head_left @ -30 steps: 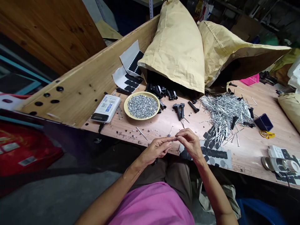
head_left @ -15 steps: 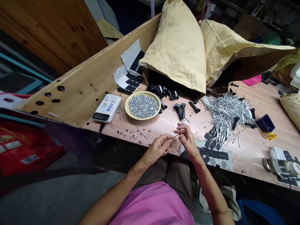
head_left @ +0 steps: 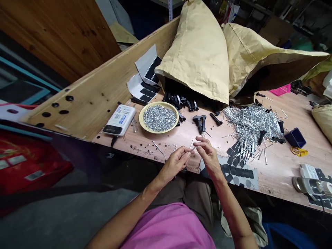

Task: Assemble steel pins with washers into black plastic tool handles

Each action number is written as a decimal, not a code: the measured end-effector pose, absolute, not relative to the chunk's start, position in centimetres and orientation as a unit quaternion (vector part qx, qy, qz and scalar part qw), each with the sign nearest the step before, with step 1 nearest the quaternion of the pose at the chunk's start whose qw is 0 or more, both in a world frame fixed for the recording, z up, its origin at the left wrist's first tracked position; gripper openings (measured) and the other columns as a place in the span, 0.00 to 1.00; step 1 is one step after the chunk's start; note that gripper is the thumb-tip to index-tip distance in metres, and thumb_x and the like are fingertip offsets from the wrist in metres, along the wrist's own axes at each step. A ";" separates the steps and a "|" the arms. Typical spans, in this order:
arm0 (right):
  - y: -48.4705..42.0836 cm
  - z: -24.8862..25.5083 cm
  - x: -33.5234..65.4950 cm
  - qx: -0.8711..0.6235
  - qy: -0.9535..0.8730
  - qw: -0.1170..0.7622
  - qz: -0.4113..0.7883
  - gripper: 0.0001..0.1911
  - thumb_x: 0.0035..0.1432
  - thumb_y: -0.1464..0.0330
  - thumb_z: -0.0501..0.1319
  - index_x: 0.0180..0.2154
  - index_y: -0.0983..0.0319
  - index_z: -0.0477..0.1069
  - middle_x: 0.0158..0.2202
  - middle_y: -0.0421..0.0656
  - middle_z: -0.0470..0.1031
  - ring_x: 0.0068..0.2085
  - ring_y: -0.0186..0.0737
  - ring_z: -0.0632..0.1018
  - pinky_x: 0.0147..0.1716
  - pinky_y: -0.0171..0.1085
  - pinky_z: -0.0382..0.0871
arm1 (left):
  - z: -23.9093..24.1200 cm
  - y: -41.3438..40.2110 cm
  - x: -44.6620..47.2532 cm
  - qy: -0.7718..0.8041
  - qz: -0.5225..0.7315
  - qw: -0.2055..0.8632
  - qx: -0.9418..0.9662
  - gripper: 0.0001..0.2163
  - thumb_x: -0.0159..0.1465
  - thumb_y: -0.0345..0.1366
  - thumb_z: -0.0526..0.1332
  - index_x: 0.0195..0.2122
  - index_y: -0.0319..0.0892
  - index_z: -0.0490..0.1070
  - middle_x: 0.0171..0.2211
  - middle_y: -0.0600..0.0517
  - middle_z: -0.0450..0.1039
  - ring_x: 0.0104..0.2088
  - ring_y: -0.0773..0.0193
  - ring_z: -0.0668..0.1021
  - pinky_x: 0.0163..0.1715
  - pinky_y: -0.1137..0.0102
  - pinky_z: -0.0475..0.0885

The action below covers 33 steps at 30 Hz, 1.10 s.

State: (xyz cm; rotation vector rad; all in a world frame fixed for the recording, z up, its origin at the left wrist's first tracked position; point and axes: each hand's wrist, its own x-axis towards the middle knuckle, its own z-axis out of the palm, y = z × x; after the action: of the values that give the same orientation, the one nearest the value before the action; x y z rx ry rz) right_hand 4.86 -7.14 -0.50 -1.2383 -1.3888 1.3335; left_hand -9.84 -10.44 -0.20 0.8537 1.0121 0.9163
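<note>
Between my hands, just over the near edge of the bench, is a long thin metal bolt [head_left: 193,149]. My left hand [head_left: 176,162] pinches it between thumb and fingertips. The thumb and fingers of my right hand [head_left: 209,156] close around its far end; whether a nut sits there is too small to see. Left of my hands stands a yellow bowl [head_left: 142,126] full of small metal nuts. A heap of long bolts [head_left: 250,126] lies to the right. Beyond my hands are several black plastic parts [head_left: 199,123], some with bolts in them.
Two large paper sacks [head_left: 197,52] lie at the back, black parts spilling from one. A white boxy device [head_left: 119,120] sits left of the bowl. Sheets of black pads [head_left: 238,171], a dark blue box [head_left: 295,137] and a glass jar [head_left: 306,185] are on the right.
My right fingertips have shifted slightly and come closer around the bolt's end. My left hand keeps its pinch. The whole view has moved a little.
</note>
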 end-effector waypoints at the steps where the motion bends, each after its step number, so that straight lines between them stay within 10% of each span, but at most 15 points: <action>1: -7.1 -0.6 4.9 -0.496 -0.547 0.413 0.533 0.20 0.50 0.48 0.62 0.33 0.58 0.74 0.49 0.46 0.68 0.50 0.44 0.72 0.48 0.41 0.69 | -0.3 -10.4 -9.8 0.454 0.413 0.688 0.388 0.17 0.57 0.51 0.60 0.36 0.40 0.66 0.18 0.62 0.53 0.16 0.76 0.54 0.15 0.77 0.47; 17: -5.2 -1.7 5.7 -0.613 -0.561 0.392 0.395 0.17 0.52 0.52 0.60 0.33 0.59 0.68 0.38 0.43 0.71 0.33 0.37 0.72 0.34 0.38 0.68 | -1.3 -9.1 -9.9 0.578 0.401 0.546 0.455 0.09 0.61 0.41 0.55 0.33 0.41 0.68 0.21 0.56 0.69 0.24 0.67 0.72 0.27 0.73 0.65; 25: -2.3 -2.9 5.8 -0.768 -0.615 0.107 0.144 0.11 0.60 0.61 0.57 0.39 0.61 0.71 0.41 0.49 0.74 0.35 0.42 0.76 0.34 0.39 0.63 | -2.5 -5.4 -8.1 0.745 0.151 0.299 0.577 0.08 0.62 0.30 0.54 0.37 0.41 0.73 0.39 0.44 0.75 0.39 0.59 0.77 0.36 0.69 0.67; 33: -0.9 -2.1 6.6 -0.764 -0.619 0.054 0.173 0.12 0.60 0.69 0.54 0.34 0.63 0.76 0.31 0.49 0.78 0.34 0.43 0.77 0.31 0.36 0.62 | -2.4 -6.5 -7.5 0.714 0.152 0.208 0.651 0.11 0.64 0.36 0.56 0.45 0.38 0.70 0.44 0.41 0.73 0.44 0.53 0.75 0.37 0.65 0.71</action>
State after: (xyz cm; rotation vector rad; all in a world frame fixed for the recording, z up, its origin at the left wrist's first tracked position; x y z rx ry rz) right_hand 6.57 -0.87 -2.14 -2.3206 -1.8823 0.5261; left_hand -7.46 -6.49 -2.35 1.8111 1.9875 0.4242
